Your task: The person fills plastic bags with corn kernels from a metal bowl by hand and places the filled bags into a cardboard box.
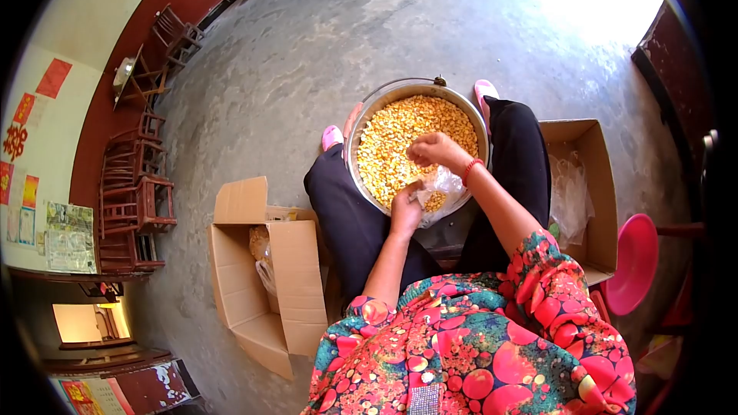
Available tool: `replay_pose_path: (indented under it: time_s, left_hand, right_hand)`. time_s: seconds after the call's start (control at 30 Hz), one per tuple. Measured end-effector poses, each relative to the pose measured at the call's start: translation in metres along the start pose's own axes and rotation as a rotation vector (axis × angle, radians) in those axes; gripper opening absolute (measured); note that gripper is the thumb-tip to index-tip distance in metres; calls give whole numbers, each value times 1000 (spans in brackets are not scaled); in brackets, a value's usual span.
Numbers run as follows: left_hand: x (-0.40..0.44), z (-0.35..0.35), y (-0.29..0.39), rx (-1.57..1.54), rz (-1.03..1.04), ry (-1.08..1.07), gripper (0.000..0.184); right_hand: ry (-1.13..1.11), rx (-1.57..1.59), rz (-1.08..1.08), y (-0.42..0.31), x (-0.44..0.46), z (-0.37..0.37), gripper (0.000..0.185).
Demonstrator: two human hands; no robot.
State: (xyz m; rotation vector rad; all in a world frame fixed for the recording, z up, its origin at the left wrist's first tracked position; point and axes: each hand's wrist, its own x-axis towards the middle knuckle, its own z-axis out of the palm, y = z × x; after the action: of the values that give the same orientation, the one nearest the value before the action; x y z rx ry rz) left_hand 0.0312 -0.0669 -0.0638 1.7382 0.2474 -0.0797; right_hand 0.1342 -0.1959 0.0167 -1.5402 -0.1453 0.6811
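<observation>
Over the grey floor (261, 92): patchy, faintly stained, brightly lit at the far right.
Wall (84, 46): pale above, dark red below, with red papers (54, 78) fixed to it.
Chairs (138, 157): several, wooden, along the wall; overlapping, exact number cannot be told.
Pail (350, 150): one, metal, with a wire handle, between the person's legs.
Kernels (392, 134): yellow, too many to count, spread inside the pail.
Plastic bag (443, 184): one, clear, some kernels showing through, at the pail's near rim.
Left hand (406, 209): one, closed narrowly on the bag's edge.
Right hand (438, 150): one, fingers curled above the kernels, beside the bag; whether it holds anything cannot be told.
Bracelet (470, 170): one, red, right wrist.
Cardboard boxes (302, 292): two, open, one each side, plastic inside both.
Pink basin (632, 265): one, beside the right-hand box.
Pink shoes (332, 137): two, near the pail.
</observation>
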Motion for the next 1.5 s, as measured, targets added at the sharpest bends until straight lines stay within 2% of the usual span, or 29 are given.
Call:
replay_pose_path:
  time_s: [0.03, 0.1, 0.17, 0.23, 0.27, 0.3, 0.37, 0.4, 0.47, 0.5, 0.53, 0.6, 0.63, 0.7, 0.73, 0.83, 0.87, 0.93, 1.03, 1.13, 1.23, 1.3, 1.37, 1.4, 1.47, 1.5]
  left_hand:
    - [2, 1, -9, 116, 81, -100, 36]
    - [-4, 4, 0, 34, 95, -101, 32]
    - [-6, 2, 5, 147, 80, -175, 30]
    - [-6, 2, 7, 157, 44, -174, 30]
    - [-6, 2, 8, 195, 90, -176, 30]
    - [-7, 2, 10, 233, 137, -178, 29]
    - [-8, 2, 18, 235, 118, -184, 29]
    - [-10, 2, 23, 238, 103, -191, 29]
    - [-13, 2, 32, 250, 85, -178, 29]
    - [-14, 2, 35, 262, 69, -167, 29]
    - [-14, 1, 36, 262, 68, -162, 29]
    - [-14, 0, 38, 343, 53, -158, 28]
    - [-14, 0, 35, 340, 51, -156, 28]
    - [-14, 2, 30, 253, 107, -140, 26]
    - [-14, 3, 30, 252, 108, -143, 26]
    - [-11, 4, 23, 236, 125, -127, 27]
    - [-8, 4, 11, 225, 133, -91, 31]
    - [-5, 2, 2, 215, 140, -55, 34]
    - [-1, -1, 7, 45, 30, -15, 38]
    - [-4, -2, 26, -211, -193, 22, 38]
    - [-3, -5, 34, -320, -246, 98, 38]
    - [-4, -6, 37, -318, -275, 105, 39]
    - [-4, -7, 33, -367, -209, 80, 41]
    - [-4, -7, 33, -352, -210, 89, 43]
    - [-4, -7, 33, -357, -201, 94, 43]
    - [-4, -7, 36, -363, -197, 101, 44]
  right_hand:
    - [90, 150, 13, 11, 11, -5, 19]
    - [252, 89, 34, 49, 37, -22, 17]
    - [498, -290, 29, 74, 51, -26, 18]
    - [617, -591, 51, 95, 58, -19, 20]
    - [546, -650, 109, 99, 60, -14, 23]
    - [579, -621, 145, 94, 55, -3, 26]
    - [411, -608, 167, 90, 59, 11, 27]
    - [406, -608, 169, 92, 63, 17, 27]
    - [288, -373, 149, 97, 70, 26, 32]
    - [285, -375, 148, 119, 82, 29, 32]
    - [246, -213, -47, 125, 84, 34, 33]
    - [210, 428, 242, 108, 77, 40, 36]
    - [209, 426, 244, 84, 64, 42, 36]
    - [246, 715, 346, 63, 51, 44, 31]
    - [135, 732, 320, 68, 52, 37, 17]
    - [43, 703, 212, 79, 60, 21, 17]
    - [76, 741, 212, 82, 61, 18, 17]
    - [80, 792, 197, 57, 43, 15, 16]
    - [39, 846, 172, 39, 31, 12, 14]
    - [-54, 794, 108, 23, 13, 12, 15]
    - [-179, 749, 113, 14, -19, 14, 15]
    - [-145, 539, 139, 20, -24, 18, 17]
    - [-104, 109, 5, 41, -18, 21, 20]
    - [-102, 108, 2, 43, -18, 21, 20]
    - [-222, -554, -207, 47, -17, 20, 20]
    - [-221, -554, -208, 44, -18, 19, 20]
